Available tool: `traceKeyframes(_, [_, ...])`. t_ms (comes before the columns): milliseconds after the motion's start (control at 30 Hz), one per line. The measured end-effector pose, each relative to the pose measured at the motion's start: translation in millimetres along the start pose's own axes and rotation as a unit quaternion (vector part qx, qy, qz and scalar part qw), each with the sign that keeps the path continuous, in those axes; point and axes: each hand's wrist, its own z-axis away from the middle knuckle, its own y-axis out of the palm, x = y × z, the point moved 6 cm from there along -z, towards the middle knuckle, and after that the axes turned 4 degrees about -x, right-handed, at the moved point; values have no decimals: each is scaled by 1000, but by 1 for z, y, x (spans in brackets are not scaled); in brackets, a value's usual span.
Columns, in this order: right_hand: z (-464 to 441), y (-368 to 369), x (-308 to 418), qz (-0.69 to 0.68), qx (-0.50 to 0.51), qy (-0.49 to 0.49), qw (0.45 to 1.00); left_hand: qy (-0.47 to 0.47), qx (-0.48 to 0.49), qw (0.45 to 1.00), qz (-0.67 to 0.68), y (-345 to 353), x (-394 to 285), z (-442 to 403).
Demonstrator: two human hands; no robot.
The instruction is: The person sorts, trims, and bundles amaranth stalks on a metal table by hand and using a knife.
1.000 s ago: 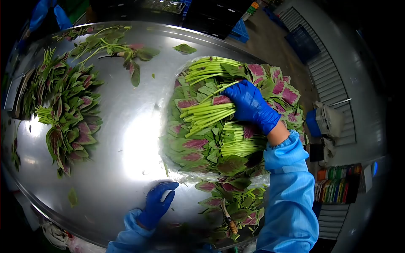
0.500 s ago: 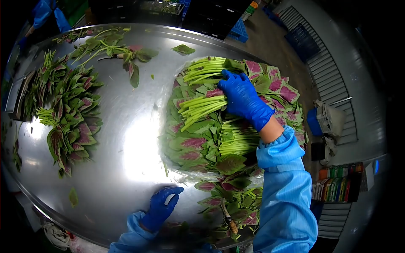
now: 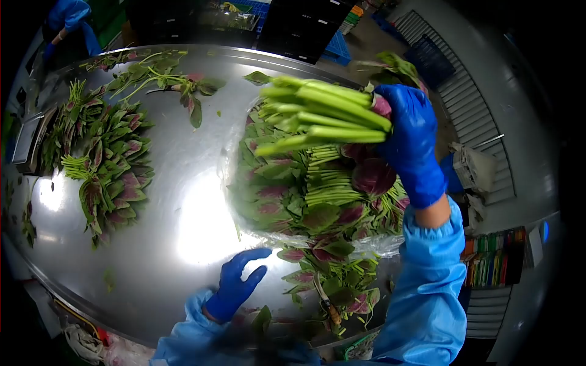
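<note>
My right hand, in a blue glove, is closed around a bunch of leafy greens, its cut green stems pointing left and its leaves behind the hand. The bunch is raised above a pile of red-and-green leaf bunches lying on clear plastic. My left hand, gloved too, hovers over the metal table with fingers apart and nothing in them. Right of it, a curved knife with a wooden handle lies on loose leaves.
More bunches lie at the table's left, beside a scale-like device. Loose stems and leaves lie along the far edge. Dark crates stand beyond it. Another person's blue sleeve shows at the upper left.
My right hand has closed on a bunch and lifted it off the pile, up and to the right. My left hand has opened wider. The view has shifted slightly.
</note>
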Motion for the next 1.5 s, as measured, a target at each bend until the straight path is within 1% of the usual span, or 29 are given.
traceKeyframes(33, [-5,-21,20,5,-1,0,1000,23,14,1000,-12,4,-12,-4])
traceKeyframes(67, [-6,-36,43,8,22,-4,1000,26,35,997,56,10,-28,-7])
traceKeyframes(100, [-6,-49,69,9,45,-8,999,48,40,979,193,17,-50,-9])
traceKeyframes(167, [2,-61,126,-16,151,41,988,104,-3,925,365,25,-78,7])
traceKeyframes(200, [15,-59,155,-36,180,54,981,-16,-44,905,423,25,-56,19])
traceKeyframes(300, [52,-37,246,-63,194,101,974,-85,-143,869,467,7,-78,55])
traceKeyframes(333, [64,-23,264,-125,215,143,958,-92,-186,849,485,1,-93,61])
traceKeyframes(367, [79,-9,283,-190,238,186,934,-167,-214,830,487,-12,-69,75])
traceKeyframes(400, [97,2,302,-258,259,227,903,-179,-221,887,365,-31,-38,86])
traceKeyframes(500, [139,33,339,-495,259,309,770,-219,-163,813,514,-61,27,103])
traceKeyframes(533, [150,43,347,-528,267,335,733,-233,-139,813,515,-81,45,108])
traceKeyframes(567, [153,44,347,-604,248,365,664,-247,-112,812,517,-96,54,115])
traceKeyframes(600, [159,52,350,-643,221,377,629,-247,-137,812,511,-101,53,122])
traceKeyframes(633, [163,60,352,-678,192,387,595,-232,-122,831,491,-101,44,126])
traceKeyframes(667, [166,66,349,-688,168,412,573,-209,-100,888,397,-105,41,127])
traceKeyframes(733, [166,74,343,-715,144,430,532,-178,-72,929,317,-108,48,128])
traceKeyframes(767, [166,76,341,-735,141,435,502,-172,-68,925,333,-108,56,127])
traceKeyframes(867, [158,64,331,-682,240,452,523,-146,-77,907,387,-103,51,122])
traceKeyframes(933, [159,64,327,-710,174,480,485,-207,-89,831,508,-94,65,117])
traceKeyframes(1000, [166,76,325,-722,102,517,449,-194,-102,831,511,-84,72,108])
traceKeyframes(1067, [170,85,327,-709,60,522,470,-216,-124,828,502,-78,73,105])
traceKeyframes(1167, [172,84,324,-690,36,502,521,-258,-132,832,474,-66,35,93])
traceKeyframes(1200, [165,74,322,-688,31,486,537,-150,-78,884,435,-58,11,78])
traceKeyframes(1233, [160,60,315,-683,25,474,556,-143,-23,874,464,-48,-6,74])
traceKeyframes(1267, [153,42,308,-622,92,450,634,-154,-8,869,470,-45,-10,71])
traceKeyframes(1300, [151,30,303,-577,13,359,734,-166,7,864,475,-46,-9,69])
traceKeyframes(1367, [144,-26,276,-413,-15,278,867,-178,-87,879,434,-58,9,67])
traceKeyframes(1433, [209,-33,249,-409,-21,408,816,-155,-55,852,497,-75,35,58])
traceKeyframes(1500, [320,-21,222,-434,-33,628,645,-145,-59,846,509,-88,26,48])
